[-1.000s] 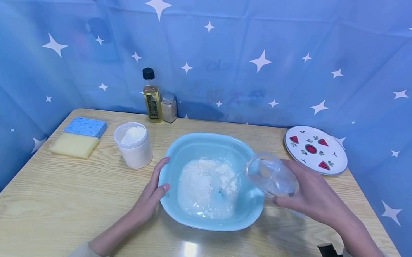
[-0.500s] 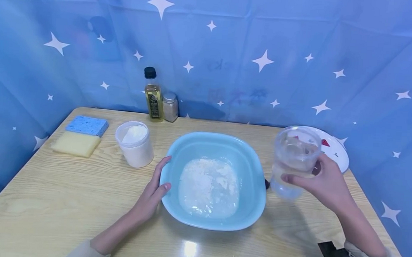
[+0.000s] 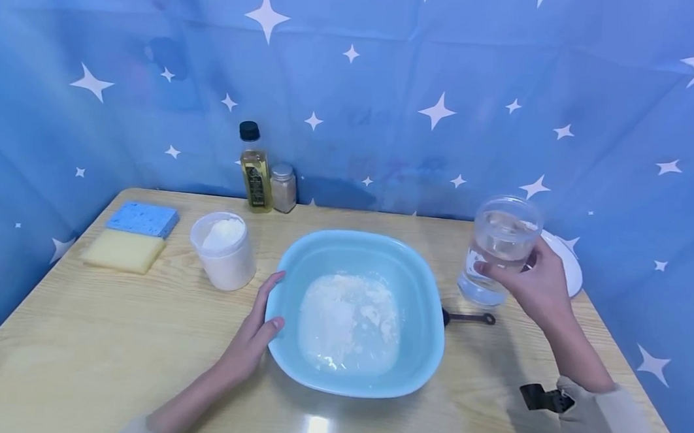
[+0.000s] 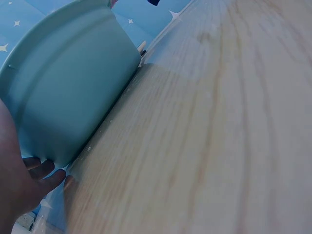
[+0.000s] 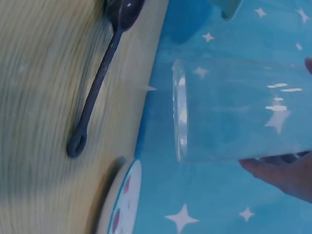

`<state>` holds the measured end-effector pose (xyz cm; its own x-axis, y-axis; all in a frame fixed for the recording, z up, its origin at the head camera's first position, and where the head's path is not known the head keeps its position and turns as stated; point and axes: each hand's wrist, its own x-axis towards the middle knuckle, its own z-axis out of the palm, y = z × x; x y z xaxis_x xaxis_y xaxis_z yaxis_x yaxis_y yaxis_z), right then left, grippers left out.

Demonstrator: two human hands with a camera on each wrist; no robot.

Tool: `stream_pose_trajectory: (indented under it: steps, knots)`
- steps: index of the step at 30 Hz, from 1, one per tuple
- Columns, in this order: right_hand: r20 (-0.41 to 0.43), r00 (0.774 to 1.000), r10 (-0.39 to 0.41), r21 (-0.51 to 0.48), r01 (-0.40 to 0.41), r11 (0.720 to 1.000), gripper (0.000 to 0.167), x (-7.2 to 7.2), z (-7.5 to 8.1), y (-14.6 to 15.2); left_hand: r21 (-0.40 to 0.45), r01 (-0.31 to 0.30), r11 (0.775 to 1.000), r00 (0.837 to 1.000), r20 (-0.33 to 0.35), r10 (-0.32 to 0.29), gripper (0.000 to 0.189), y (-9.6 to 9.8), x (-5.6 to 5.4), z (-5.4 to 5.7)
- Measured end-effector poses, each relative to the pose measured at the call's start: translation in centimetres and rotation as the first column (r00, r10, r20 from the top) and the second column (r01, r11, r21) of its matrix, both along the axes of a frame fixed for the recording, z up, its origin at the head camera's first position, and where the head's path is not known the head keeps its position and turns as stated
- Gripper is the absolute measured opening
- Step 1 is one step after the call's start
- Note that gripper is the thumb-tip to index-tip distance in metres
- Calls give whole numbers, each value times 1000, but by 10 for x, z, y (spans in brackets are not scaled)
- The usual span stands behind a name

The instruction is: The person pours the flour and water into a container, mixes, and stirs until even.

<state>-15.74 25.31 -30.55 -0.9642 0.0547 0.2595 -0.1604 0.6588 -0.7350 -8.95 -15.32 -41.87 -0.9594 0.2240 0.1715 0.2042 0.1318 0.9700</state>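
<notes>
A light blue plastic basin stands on the wooden table, with white flour and water in its bottom. My left hand grips the basin's left side, thumb at the rim; in the left wrist view the other fingers reach against its lower wall. My right hand holds a clear cup upright, right of the basin, with clear liquid inside. The right wrist view has the cup's base raised above the tabletop, and a dark-handled spoon lying below it, partly hidden by the basin in the head view.
An open tub of white powder stands left of the basin. Behind are an oil bottle and a small shaker jar. Blue and yellow sponges lie far left. A patterned plate sits back right, partly covered by my hand.
The right hand has swung the cup from tilted pouring over the basin to upright at its right, then farther back. Pouring has stopped, and the spoon handle has come into view. The left hand keeps its hold.
</notes>
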Motion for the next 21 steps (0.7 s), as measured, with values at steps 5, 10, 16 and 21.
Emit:
stream_pose_trajectory:
  steps: [5, 10, 16, 21]
  knots:
    - [-102, 991, 82, 112, -71, 991, 69, 7, 0, -5, 3, -6, 1000, 1000, -5, 6, 63, 0, 1, -1]
    - [-218, 949, 229, 254, -171, 952, 81, 18, 3, -17, -10, -12, 1000, 1000, -21, 12, 63, -1, 1, 0]
    - [-200, 915, 349, 410, -246, 879, 84, 26, 5, -27, -18, -7, 1000, 1000, -29, 7, 62, -1, 0, -1]
    - [-199, 909, 365, 441, -250, 862, 84, 29, 7, -33, -4, 1, 1000, 1000, -17, -1, 61, -1, 1, -1]
